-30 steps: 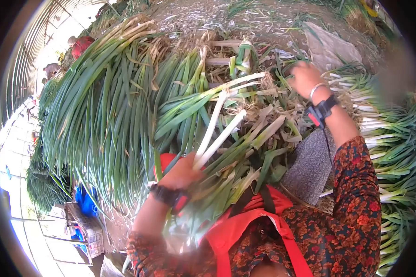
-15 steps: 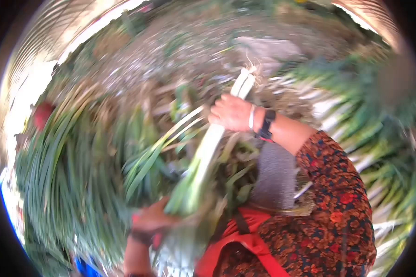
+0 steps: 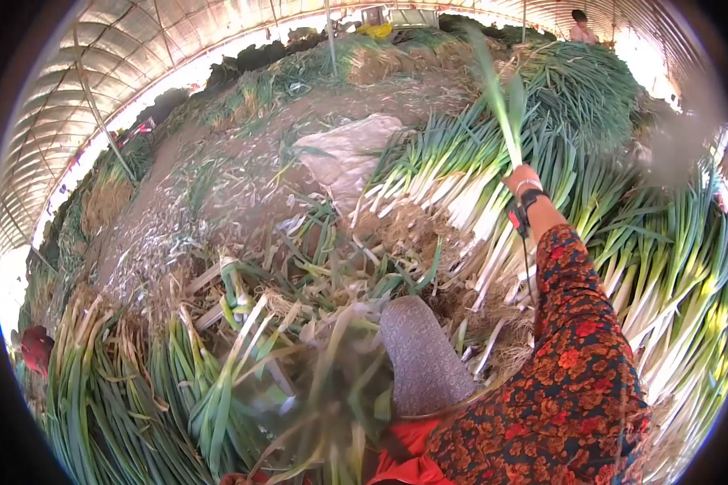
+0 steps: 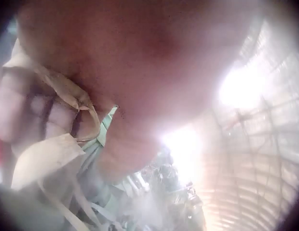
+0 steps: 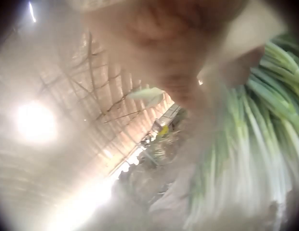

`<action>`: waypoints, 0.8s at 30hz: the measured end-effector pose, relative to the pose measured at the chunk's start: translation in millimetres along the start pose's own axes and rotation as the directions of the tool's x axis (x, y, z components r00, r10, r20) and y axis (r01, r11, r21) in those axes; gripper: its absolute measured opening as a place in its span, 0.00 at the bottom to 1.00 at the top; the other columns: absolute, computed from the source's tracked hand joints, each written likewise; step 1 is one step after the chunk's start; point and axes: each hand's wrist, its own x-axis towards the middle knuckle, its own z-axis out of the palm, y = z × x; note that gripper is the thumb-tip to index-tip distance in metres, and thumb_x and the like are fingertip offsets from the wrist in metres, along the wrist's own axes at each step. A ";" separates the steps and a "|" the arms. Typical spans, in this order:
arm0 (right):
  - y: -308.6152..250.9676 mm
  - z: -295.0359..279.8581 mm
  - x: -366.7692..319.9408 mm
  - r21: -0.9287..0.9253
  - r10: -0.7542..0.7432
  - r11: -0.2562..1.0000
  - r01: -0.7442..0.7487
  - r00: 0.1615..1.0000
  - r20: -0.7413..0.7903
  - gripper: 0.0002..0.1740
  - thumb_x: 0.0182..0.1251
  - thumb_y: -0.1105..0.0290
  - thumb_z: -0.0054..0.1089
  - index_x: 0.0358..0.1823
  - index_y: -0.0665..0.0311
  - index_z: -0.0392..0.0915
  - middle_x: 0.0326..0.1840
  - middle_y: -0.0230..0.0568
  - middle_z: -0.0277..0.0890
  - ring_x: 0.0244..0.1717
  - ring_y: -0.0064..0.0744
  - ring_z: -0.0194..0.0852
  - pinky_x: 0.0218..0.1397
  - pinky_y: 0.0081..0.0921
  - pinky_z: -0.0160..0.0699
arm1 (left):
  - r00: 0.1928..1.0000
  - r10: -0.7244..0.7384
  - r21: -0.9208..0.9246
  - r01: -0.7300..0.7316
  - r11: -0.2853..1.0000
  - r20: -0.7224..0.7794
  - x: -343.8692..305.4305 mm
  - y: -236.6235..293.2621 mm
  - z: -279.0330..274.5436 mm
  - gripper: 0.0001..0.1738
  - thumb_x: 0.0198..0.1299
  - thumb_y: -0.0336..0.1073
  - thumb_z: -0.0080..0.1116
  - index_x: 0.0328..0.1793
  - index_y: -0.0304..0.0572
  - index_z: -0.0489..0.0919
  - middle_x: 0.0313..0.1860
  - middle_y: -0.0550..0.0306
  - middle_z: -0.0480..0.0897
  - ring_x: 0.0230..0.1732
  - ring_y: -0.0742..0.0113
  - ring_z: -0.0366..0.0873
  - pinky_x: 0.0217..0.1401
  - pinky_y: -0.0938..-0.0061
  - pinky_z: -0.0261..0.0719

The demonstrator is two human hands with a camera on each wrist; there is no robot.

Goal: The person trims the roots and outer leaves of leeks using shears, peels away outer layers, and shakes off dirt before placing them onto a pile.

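Observation:
My right hand point(image 3: 522, 179) is stretched out over the laid-out row on the right and grips green onions point(image 3: 503, 121) by their white stalks, the green tops pointing up and away. Below it lies the row of cleaned green onions point(image 3: 461, 182), white ends toward me. The right wrist view shows the same hand point(image 5: 159, 48) close up, with green leaves point(image 5: 265, 106) beside it. My left hand point(image 4: 135, 62) fills the left wrist view, its fingers curled round pale, papery peeled leaves point(image 4: 46, 161). In the head view it is almost wholly out of frame at the bottom.
Uncleaned green onions point(image 3: 113, 396) are heaped at the lower left, beside loose trimmings point(image 3: 323, 323). A grey speckled pad point(image 3: 425, 356) lies before my body. A pale sack point(image 3: 348, 153) is spread on the littered soil. A person point(image 3: 582, 28) is at the far right.
My right hand first reached out without onions, then gripped the white stalks beside the left hand, and has now carried them right over the row. The head view has turned right; the left hand has dropped out.

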 end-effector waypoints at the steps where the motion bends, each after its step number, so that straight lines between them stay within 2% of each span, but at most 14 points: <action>1: -6.0 5.0 -12.8 0.015 0.107 0.994 -0.108 0.994 0.010 0.25 0.64 0.54 0.55 0.51 0.68 0.81 0.49 0.57 0.81 0.51 0.53 0.81 0.55 0.42 0.79 | 0.956 0.280 0.338 -0.291 0.895 0.081 4.2 -11.1 -1.5 0.14 0.58 0.29 0.57 0.50 0.30 0.80 0.34 0.59 0.83 0.33 0.68 0.79 0.40 0.74 0.79; 2: -17.4 8.2 -28.7 0.026 0.217 0.976 -0.217 0.976 0.027 0.29 0.62 0.50 0.59 0.50 0.70 0.80 0.51 0.60 0.80 0.52 0.56 0.80 0.55 0.43 0.79 | 0.969 0.224 0.338 -0.246 0.908 0.101 9.8 -5.4 0.2 0.15 0.57 0.31 0.59 0.50 0.30 0.80 0.35 0.56 0.84 0.34 0.67 0.80 0.42 0.72 0.79; 4: -27.9 70.8 -14.5 -0.039 -0.235 0.970 0.241 0.964 0.126 0.27 0.64 0.49 0.56 0.49 0.67 0.81 0.50 0.60 0.80 0.52 0.57 0.80 0.56 0.43 0.78 | 0.984 0.109 0.342 -0.151 0.927 0.141 23.1 25.8 12.8 0.18 0.55 0.34 0.63 0.51 0.31 0.80 0.37 0.52 0.84 0.37 0.64 0.81 0.44 0.70 0.80; 7: -125.1 92.9 -86.6 0.196 -0.480 0.874 0.444 0.851 0.213 0.24 0.64 0.52 0.57 0.45 0.67 0.80 0.44 0.61 0.81 0.48 0.60 0.79 0.54 0.45 0.76 | 0.982 -0.106 0.345 0.046 0.937 0.155 28.1 82.9 37.6 0.23 0.52 0.38 0.70 0.52 0.32 0.80 0.41 0.45 0.85 0.42 0.60 0.84 0.48 0.67 0.80; 9: -181.7 85.4 -157.9 0.369 -0.696 0.713 0.597 0.669 0.263 0.23 0.64 0.52 0.58 0.44 0.68 0.80 0.43 0.60 0.81 0.48 0.59 0.78 0.53 0.44 0.76 | 0.966 0.180 0.413 -0.243 0.878 0.187 12.6 128.0 65.0 0.25 0.54 0.43 0.68 0.54 0.34 0.79 0.45 0.44 0.85 0.48 0.57 0.83 0.51 0.66 0.79; 10: -207.8 83.0 -196.9 0.510 -0.784 0.608 0.609 0.560 0.266 0.23 0.63 0.52 0.59 0.43 0.68 0.81 0.43 0.60 0.81 0.47 0.58 0.78 0.52 0.44 0.76 | 0.939 0.252 0.415 -0.331 0.847 0.234 13.0 132.7 73.2 0.25 0.58 0.45 0.59 0.59 0.38 0.78 0.51 0.38 0.83 0.55 0.45 0.80 0.58 0.62 0.75; 11: -226.3 95.7 -229.0 0.558 -0.864 0.492 0.668 0.452 0.221 0.22 0.63 0.52 0.61 0.42 0.67 0.81 0.42 0.59 0.81 0.45 0.57 0.79 0.49 0.45 0.76 | 0.955 0.256 0.453 -0.295 0.841 0.146 21.8 128.7 83.8 0.27 0.55 0.45 0.65 0.57 0.36 0.79 0.47 0.42 0.84 0.51 0.48 0.82 0.55 0.62 0.76; 12: -244.3 109.6 -257.8 0.600 -0.922 0.387 0.700 0.298 0.248 0.23 0.63 0.51 0.61 0.42 0.67 0.81 0.40 0.58 0.80 0.42 0.58 0.79 0.46 0.46 0.76 | 0.924 0.357 0.412 -0.380 0.828 0.136 27.3 121.7 88.7 0.25 0.56 0.45 0.63 0.55 0.37 0.79 0.48 0.40 0.84 0.51 0.43 0.80 0.55 0.59 0.76; 13: -257.5 120.8 -289.8 0.617 -0.939 0.340 0.710 0.222 0.262 0.23 0.63 0.50 0.61 0.41 0.67 0.80 0.38 0.57 0.81 0.40 0.58 0.79 0.44 0.46 0.76 | 0.940 0.265 0.548 -0.341 0.764 0.216 45.6 110.2 87.4 0.31 0.61 0.48 0.56 0.64 0.32 0.73 0.59 0.34 0.77 0.61 0.39 0.74 0.64 0.57 0.72; 14: -265.1 114.5 -319.0 0.641 -0.935 0.324 0.696 0.135 0.327 0.24 0.63 0.49 0.60 0.41 0.67 0.80 0.37 0.57 0.81 0.39 0.58 0.79 0.43 0.46 0.76 | 0.927 0.309 0.603 -0.375 0.705 0.215 59.7 100.5 90.9 0.26 0.61 0.46 0.55 0.59 0.36 0.77 0.56 0.36 0.79 0.57 0.38 0.76 0.60 0.55 0.74; 15: -268.3 121.8 -347.2 0.676 -0.943 0.312 0.668 0.131 0.307 0.26 0.62 0.49 0.60 0.35 0.72 0.80 0.37 0.61 0.80 0.42 0.58 0.79 0.48 0.47 0.76 | 0.951 0.258 0.651 -0.304 0.695 0.168 56.2 115.5 93.0 0.23 0.61 0.46 0.54 0.56 0.39 0.79 0.55 0.38 0.80 0.55 0.38 0.77 0.58 0.53 0.75; 18: -263.4 123.5 -400.4 0.710 -0.919 0.311 0.632 0.010 0.394 0.30 0.59 0.46 0.62 0.40 0.72 0.79 0.42 0.62 0.80 0.46 0.60 0.78 0.53 0.45 0.76 | 0.972 0.227 0.751 -0.106 0.652 -0.059 67.7 139.6 89.4 0.15 0.62 0.44 0.53 0.47 0.44 0.83 0.51 0.43 0.81 0.46 0.40 0.81 0.52 0.49 0.78; 21: -251.2 142.4 -420.3 0.703 -0.914 0.227 0.674 -0.102 0.393 0.27 0.58 0.50 0.62 0.41 0.71 0.81 0.42 0.61 0.81 0.46 0.59 0.79 0.55 0.45 0.77 | 0.934 0.282 0.782 -0.006 0.623 -0.218 94.2 155.2 72.7 0.15 0.60 0.43 0.57 0.48 0.45 0.83 0.53 0.45 0.80 0.51 0.43 0.79 0.54 0.52 0.78; 24: -252.3 142.8 -417.4 0.686 -0.865 0.146 0.713 -0.245 0.439 0.27 0.57 0.51 0.63 0.43 0.71 0.81 0.42 0.61 0.81 0.46 0.59 0.80 0.55 0.45 0.77 | 0.836 0.489 0.810 -0.097 0.579 -0.250 135.7 158.0 58.1 0.18 0.58 0.43 0.61 0.53 0.48 0.80 0.55 0.49 0.79 0.59 0.47 0.75 0.60 0.55 0.74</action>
